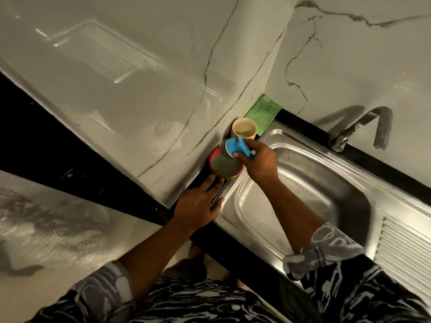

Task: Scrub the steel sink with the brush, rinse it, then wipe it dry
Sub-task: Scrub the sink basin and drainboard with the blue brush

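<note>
A paper cup [245, 131] stood just beyond the right hand [261, 162], almost touching the knuckles, and a green cloth [263, 111] lay past the cup in the corner against the marbled wall [140, 89]. Under and just left of the right hand sat a round red tub [212, 157] on the dark counter [205, 236], hemmed in by the wall on its far side. The steel sink [314, 183] opened to the right of both hands, its bowl under the right forearm, with the ribbed draining board [405, 252] well off to the right and the tap [370, 127] well apart beyond the bowl.

The right hand curled its fingers round the blue handle of the brush [234, 149], wrist bent, with the grey scrubbing pad down over the red tub; whether the pad touched what was inside could not be told. The left hand [198, 206] lay flat with fingers straight and slightly spread on the counter edge beside the sink rim, fingertips reaching the near side of the tub. Patterned sleeves [326, 248] covered both arms to about the elbow.
</note>
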